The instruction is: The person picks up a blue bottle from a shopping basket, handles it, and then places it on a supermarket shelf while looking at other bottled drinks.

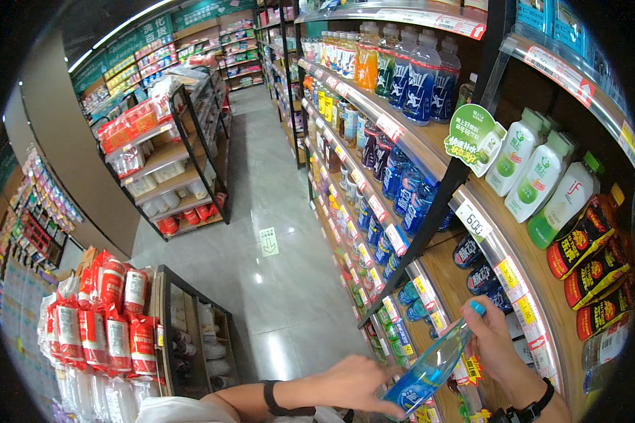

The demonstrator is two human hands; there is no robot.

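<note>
A clear, blue-tinted drink bottle with a blue label and blue cap is tilted in front of the shelf, its cap end up and to the right. My right hand is closed around its neck just below the cap. At the lower end, my left hand is against the bottle, thumb along the label; some of its fingers are hidden. Both wrists wear dark bands. Dark-blue bottles lie on the shelf just above my right hand.
Curved drink shelves with price tags run along my right. White-and-green bottles and black-and-red bottles stand there. Left of the grey floor aisle are a rack and red-and-white packs on a low unit.
</note>
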